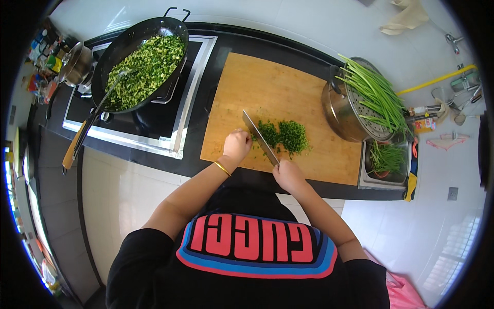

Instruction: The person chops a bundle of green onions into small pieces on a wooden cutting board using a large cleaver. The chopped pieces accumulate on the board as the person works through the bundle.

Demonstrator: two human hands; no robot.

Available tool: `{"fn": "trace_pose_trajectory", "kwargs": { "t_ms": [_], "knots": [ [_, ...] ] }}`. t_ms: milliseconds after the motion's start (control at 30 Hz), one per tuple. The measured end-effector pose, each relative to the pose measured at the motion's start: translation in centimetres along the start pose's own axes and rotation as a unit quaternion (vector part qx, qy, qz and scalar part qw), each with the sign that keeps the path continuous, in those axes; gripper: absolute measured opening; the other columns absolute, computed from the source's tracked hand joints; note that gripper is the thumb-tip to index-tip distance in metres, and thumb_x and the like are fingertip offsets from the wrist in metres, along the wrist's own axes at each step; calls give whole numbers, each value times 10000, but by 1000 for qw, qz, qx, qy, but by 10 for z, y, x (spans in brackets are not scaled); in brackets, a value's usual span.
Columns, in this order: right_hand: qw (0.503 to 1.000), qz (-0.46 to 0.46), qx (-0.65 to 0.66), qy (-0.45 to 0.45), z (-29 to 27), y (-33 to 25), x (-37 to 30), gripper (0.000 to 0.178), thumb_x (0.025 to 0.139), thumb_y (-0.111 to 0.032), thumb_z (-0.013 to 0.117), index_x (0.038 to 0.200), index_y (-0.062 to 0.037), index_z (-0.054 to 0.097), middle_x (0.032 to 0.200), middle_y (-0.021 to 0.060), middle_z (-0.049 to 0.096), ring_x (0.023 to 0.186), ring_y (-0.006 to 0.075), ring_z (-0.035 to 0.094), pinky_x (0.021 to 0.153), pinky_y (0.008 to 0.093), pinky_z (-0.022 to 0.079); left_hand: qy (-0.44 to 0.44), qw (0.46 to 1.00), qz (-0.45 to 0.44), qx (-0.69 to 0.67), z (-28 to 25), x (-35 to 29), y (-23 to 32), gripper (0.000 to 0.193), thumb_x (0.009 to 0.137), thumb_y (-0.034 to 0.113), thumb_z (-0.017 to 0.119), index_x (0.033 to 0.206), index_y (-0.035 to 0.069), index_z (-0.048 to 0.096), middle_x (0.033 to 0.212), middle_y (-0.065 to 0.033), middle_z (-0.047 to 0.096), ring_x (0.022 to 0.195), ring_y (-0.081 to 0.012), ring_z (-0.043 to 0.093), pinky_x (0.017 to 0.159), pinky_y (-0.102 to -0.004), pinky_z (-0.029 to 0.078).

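Observation:
My right hand [289,176] grips the handle of a kitchen knife [260,136], whose broad blade slants away to the left, its edge down at the wooden cutting board [267,77]. Left of the blade, my left hand [237,145] is closed with curled fingers, its fingertips close to the greens; whatever lies under them is hidden. Finely chopped green chives [293,137] form a small heap right of the blade, with bits scattered around it on the board.
At the left, a black wok [100,64] of chopped greens with a ladle sits on the stove [193,77], beside a small lidded pot [77,64]. Long chives [373,95] lie on a large steamer pot [332,110] at the right. More greens [386,156] are in the sink [365,177].

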State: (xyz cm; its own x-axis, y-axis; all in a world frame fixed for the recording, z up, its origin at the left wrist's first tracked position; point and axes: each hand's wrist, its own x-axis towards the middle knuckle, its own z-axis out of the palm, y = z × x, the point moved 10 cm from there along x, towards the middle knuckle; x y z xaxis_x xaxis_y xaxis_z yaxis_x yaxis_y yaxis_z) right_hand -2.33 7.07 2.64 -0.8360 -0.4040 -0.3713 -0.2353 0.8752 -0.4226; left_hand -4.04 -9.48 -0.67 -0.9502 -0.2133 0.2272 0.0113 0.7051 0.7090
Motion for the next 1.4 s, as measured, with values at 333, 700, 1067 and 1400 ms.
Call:
{"fn": "trace_pose_trajectory", "kwargs": {
  "t_ms": [333,700,1067,1400],
  "knots": [
    [989,-38,107,90,-21,-9,25,203,786,-145,503,812,53,537,659,252,575,640,401,580,589,466,462,-30,998,-7,-58,-11,1,-2,72,689,88,623,729,28,629,752,-132,580,704,-309,577,632,-388,487],
    [999,-9,-31,19,5,-13,4,195,788,-152,510,782,41,539,679,238,588,644,396,583,605,462,468,-33,999,8,21,-1,-4,-7,60,708,86,604,721,30,623,753,-134,580,712,-314,575,625,-396,485],
    [987,-30,142,72,-16,0,18,195,783,-148,514,769,46,531,620,240,561,618,386,578,560,441,451,17,998,-27,-52,-34,-5,-15,112,693,103,641,752,13,610,713,-130,568,703,-311,567,627,-387,470],
    [998,-21,46,40,-18,3,5,205,779,-157,525,751,47,528,667,245,581,653,395,587,602,458,463,-12,1000,8,7,0,-2,3,92,680,105,614,661,17,594,699,-148,571,702,-320,568,635,-406,470]
  ]
}}
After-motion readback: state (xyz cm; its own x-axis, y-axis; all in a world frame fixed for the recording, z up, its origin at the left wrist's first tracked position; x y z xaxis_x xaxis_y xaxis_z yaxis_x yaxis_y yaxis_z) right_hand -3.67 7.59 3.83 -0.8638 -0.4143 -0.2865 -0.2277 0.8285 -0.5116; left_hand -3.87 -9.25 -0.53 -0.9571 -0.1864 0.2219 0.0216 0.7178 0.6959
